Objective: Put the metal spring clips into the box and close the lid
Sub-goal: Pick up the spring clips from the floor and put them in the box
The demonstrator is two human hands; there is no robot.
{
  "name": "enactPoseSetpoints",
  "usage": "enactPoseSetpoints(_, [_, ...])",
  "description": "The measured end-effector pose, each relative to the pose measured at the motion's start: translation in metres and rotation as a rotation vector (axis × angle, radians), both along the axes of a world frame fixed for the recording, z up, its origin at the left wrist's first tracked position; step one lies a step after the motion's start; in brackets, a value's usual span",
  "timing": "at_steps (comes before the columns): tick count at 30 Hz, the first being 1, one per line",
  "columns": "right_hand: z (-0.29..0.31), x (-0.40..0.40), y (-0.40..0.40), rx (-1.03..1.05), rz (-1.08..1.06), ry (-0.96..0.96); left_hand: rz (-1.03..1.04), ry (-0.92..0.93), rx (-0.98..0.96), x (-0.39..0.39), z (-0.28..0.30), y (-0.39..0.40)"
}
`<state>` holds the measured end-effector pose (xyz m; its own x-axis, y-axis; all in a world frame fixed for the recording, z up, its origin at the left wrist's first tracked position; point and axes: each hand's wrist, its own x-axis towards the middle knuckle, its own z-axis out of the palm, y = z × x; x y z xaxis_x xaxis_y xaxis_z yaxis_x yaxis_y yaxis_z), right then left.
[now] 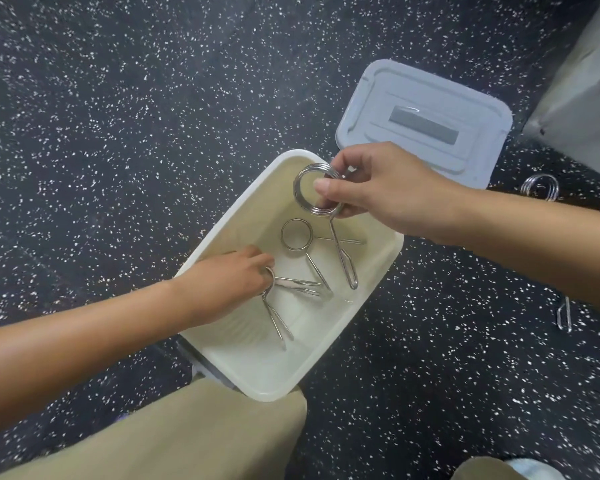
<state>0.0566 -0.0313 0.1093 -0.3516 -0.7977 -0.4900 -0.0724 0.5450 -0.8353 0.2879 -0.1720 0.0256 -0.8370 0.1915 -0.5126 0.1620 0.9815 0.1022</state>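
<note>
A cream plastic box (378,271) stands open on the speckled floor. One metal spring clip (296,235) lies on its bottom. My left hand (222,285) reaches inside the box, its fingers closed around the coil of a second clip (278,323) whose handles point toward me. My right hand (378,188) holds a third clip (310,192) by its coil above the box's far end, the handle hanging down inside. The grey lid (423,123) lies flat on the floor beyond the box. Another clip (541,188) rests on the floor to the right, partly hidden by my right forearm.
My knees in khaki trousers (187,434) are just below the box's near corner. A grey block (589,98) stands at the top right. A shoe tip (530,469) shows at the bottom right. Dark speckled floor (118,133) surrounds everything.
</note>
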Motion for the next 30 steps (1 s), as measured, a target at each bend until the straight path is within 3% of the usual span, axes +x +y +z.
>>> enactPoseSetpoints(9, [-0.019, 0.024, -0.026, 0.094, 0.183, 0.328, 0.391, 0.135, 0.352, 0.003, 0.062, 0.002])
enactPoseSetpoints(18, [-0.065, 0.055, -0.034, 0.278, 0.219, 0.568, 0.626, 0.321, 0.401, -0.002, 0.104, 0.001])
enactPoseSetpoints(30, [-0.084, 0.061, -0.032, 0.408, 0.269, 0.675, 0.665, 0.336, 0.381, -0.011, 0.104, 0.011])
